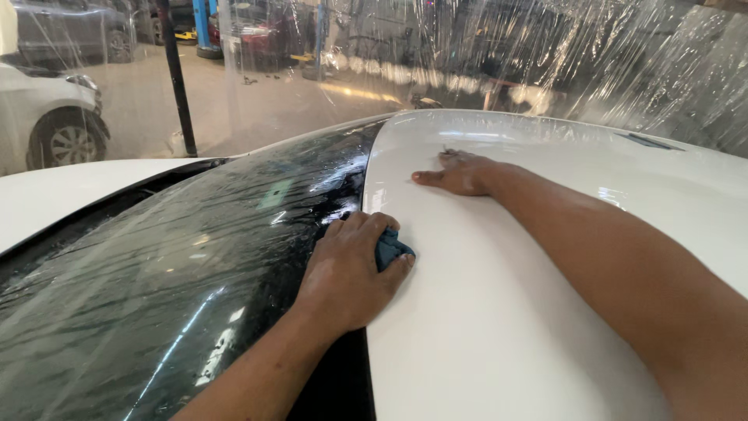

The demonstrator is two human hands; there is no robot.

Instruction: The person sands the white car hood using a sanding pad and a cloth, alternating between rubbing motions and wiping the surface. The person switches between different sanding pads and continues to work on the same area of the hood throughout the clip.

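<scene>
My left hand is closed around a small dark blue cloth and presses it on the edge where the white car roof meets the dark wet glass. My right hand lies flat, palm down, farther up on the white roof, holding nothing. Both forearms reach in from the lower edge and right side of the view.
A clear plastic sheet hangs behind the car. Beyond it stand a white car at the left, a black pole and other parked vehicles on a concrete floor. A white body panel lies left of the glass.
</scene>
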